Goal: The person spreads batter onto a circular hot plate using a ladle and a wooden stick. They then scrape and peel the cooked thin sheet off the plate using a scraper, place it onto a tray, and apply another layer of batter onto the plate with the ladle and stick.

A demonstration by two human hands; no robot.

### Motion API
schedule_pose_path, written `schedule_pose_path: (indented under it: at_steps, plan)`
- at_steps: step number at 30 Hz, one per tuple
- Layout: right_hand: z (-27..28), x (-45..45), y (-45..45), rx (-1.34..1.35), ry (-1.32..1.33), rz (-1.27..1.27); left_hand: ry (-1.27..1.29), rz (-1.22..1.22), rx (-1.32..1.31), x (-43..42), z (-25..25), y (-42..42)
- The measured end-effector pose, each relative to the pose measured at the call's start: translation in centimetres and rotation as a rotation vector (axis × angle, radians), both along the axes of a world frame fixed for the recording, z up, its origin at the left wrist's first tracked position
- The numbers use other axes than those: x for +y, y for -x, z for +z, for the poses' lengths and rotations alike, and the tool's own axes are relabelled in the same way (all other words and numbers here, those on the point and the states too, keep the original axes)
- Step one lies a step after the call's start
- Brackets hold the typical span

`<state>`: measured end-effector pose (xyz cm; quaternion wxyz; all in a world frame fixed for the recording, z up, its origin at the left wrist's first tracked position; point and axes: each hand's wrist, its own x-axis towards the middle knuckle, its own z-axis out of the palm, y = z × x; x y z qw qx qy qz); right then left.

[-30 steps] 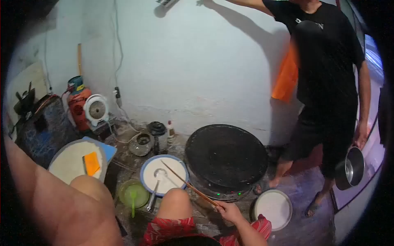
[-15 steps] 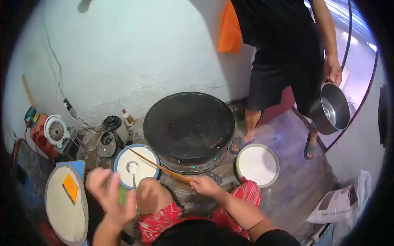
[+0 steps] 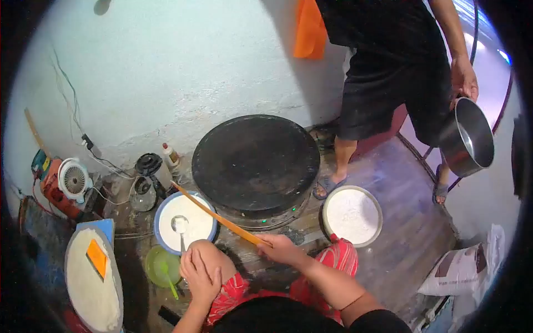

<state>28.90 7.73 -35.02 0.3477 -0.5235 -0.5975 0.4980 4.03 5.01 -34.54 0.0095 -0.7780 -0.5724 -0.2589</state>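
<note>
My right hand (image 3: 276,248) is closed round the near end of a long thin wooden stick (image 3: 222,220), whose far end reaches over a blue-rimmed bowl of white batter (image 3: 195,223). On my bent knee rests my left hand (image 3: 200,277), fingers extended and holding nothing. A metal ladle (image 3: 180,226) lies in the batter, its handle toward my left hand. Beyond the stick stands a large round black griddle (image 3: 255,164) with small green lights on its base. Left of my left hand is a green bowl (image 3: 157,265) with a green utensil.
A container of white powder (image 3: 352,216) sits right of the griddle. At the far left, an orange scraper (image 3: 97,258) lies on a round of pale dough (image 3: 83,283). A person in black holds a metal pot (image 3: 469,139). Sacks (image 3: 455,272) stand at the lower right.
My left hand has come down from the air onto my knee. The view has swung right and down since the first frame. The other person's pot has shifted slightly right.
</note>
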Motion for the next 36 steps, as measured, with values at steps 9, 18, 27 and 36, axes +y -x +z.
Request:
schedule_pose_path:
  at_steps: [9, 18, 27, 36]
  plan:
    - [-1.4, -0.4, 0.7, -0.361, -0.274, 0.035, -0.045, 0.014, -0.031, -0.1, 0.0, -0.2]
    - [-0.5, -0.7, 1.4, -0.374, -0.188, 0.082, -0.031, 0.011, -0.030, -0.1, 0.1, 0.0]
    - [-0.7, -0.8, 1.3, -0.339, -0.162, 0.090, -0.063, 0.001, -0.047, 0.0, 0.1, 0.0]
    - [-1.9, -0.7, 1.4, -0.261, -0.347, 0.071, -0.038, 0.039, -0.043, 0.3, -1.1, 0.5]
